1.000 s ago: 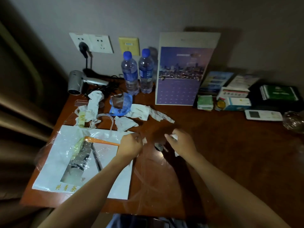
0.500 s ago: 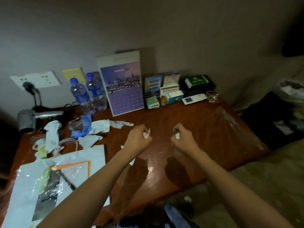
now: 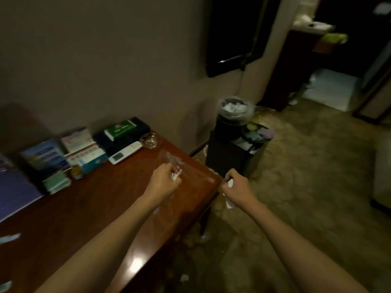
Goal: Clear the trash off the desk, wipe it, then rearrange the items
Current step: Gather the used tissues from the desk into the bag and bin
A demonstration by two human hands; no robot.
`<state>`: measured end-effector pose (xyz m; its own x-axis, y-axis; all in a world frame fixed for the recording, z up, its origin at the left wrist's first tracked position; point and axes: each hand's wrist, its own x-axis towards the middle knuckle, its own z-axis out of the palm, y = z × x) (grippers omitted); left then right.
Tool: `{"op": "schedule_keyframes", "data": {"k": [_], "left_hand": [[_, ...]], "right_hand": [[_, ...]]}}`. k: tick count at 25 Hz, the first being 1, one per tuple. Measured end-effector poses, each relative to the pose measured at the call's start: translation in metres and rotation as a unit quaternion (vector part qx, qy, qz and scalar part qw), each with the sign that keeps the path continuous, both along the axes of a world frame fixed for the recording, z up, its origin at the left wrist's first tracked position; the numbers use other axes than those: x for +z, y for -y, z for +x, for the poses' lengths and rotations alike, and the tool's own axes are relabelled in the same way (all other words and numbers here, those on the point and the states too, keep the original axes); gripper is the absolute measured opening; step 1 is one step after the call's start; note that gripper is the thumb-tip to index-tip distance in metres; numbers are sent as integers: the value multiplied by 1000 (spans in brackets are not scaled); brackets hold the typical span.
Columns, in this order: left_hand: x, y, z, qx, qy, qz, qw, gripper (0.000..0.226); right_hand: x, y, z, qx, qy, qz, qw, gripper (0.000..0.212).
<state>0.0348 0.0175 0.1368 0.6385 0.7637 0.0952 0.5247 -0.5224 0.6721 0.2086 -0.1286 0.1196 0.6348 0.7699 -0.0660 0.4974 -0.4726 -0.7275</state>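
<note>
- Boxes and booklets (image 3: 84,157) sit along the back of your worktop (image 3: 88,208).
- Your left hand (image 3: 164,182), over the worktop, has its grip curled round a white scrap (image 3: 176,175).
- Your right hand (image 3: 238,190), past the worktop's edge, grips crumpled tissue (image 3: 230,183).
- The full bin (image 3: 233,117) stands on the floor beyond.

My left hand (image 3: 164,182) grips a white tissue scrap (image 3: 176,175) over the counter (image 3: 88,210) at frame centre. My right hand (image 3: 238,190) grips another white scrap (image 3: 230,183) just past the counter's right edge. A full trash bin (image 3: 233,115) stands right of centre, above my right hand.
</note>
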Motion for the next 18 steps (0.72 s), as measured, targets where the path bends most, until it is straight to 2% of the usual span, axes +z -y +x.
{"op": "schedule_keyframes", "data": {"k": [5, 9, 13, 15, 18], "left_hand": [[-4, 37, 133, -114, -9, -14, 993, 12], [-5, 37, 219, -162, -32, -5, 986, 11], [-20, 11, 298, -180, -45, -17, 982, 13], [-26, -9, 339, -179, -40, -32, 983, 14], [-33, -49, 404, -166, -32, -48, 985, 14]], "right_hand": [[-6, 72, 110, -118, 9, 19, 993, 11], [-14, 88, 166, -170, -3, 46, 984, 26], [-28, 66, 224, -183, -26, 17, 983, 21], [-30, 41, 263, -182, -28, 0, 983, 12], [-31, -7, 328, -163, -12, 2, 986, 10]]}}
